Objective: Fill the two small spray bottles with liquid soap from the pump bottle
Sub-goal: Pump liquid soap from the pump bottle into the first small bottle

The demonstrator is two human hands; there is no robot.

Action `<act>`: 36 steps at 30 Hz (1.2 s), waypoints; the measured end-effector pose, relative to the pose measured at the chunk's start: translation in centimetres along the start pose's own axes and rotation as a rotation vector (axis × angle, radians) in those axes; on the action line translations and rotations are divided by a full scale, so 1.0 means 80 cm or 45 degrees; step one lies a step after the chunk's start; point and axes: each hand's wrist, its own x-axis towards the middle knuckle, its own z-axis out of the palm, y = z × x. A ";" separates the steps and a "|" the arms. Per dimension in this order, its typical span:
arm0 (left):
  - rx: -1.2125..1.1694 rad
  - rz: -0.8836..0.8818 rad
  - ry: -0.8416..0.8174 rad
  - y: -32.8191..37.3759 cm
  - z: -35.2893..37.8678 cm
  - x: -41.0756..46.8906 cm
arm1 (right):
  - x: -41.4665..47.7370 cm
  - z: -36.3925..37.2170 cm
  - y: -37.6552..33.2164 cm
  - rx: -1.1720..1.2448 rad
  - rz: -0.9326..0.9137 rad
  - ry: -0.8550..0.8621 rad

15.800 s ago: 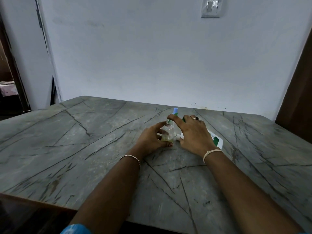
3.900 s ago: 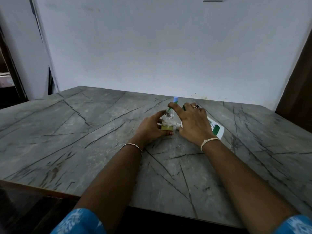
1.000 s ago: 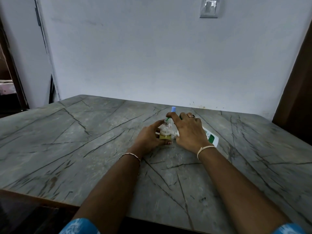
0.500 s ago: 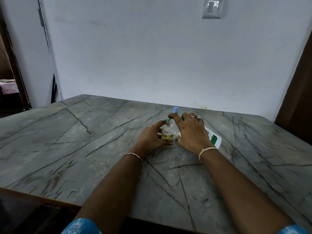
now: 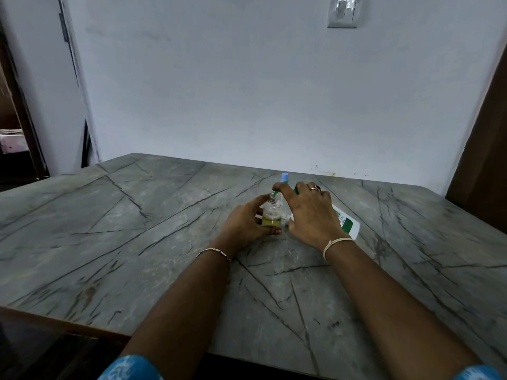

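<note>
Small spray bottle [image 5: 271, 215] stood upright towards the table's [image 5: 137, 242] far edge, right of centre. It is gripped round its body by the left hand [image 5: 242, 224], judged so as to steady the open neck; yellow-green soap is seen only in its lower part. Pump bottle [image 5: 346, 224] is held tilted by the right hand [image 5: 310, 212], fingers [image 5: 307, 192] curled over its top, forefinger laid along the pump; spout apparently kept over the neck. Second spray bottle not made out.

table [image 5: 137, 229]: grey stone-look top with dark crack-like veins, brown front edge, far edge against the wall
spray bottle [image 5: 271, 215]: stands upright near the middle, neck open, yellow-green liquid in its bottom
pump bottle [image 5: 346, 223]: white, green label, tilted, just right of it
</note>
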 end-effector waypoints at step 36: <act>0.064 -0.002 0.002 0.004 -0.002 -0.001 | 0.002 0.005 0.003 -0.038 -0.028 0.042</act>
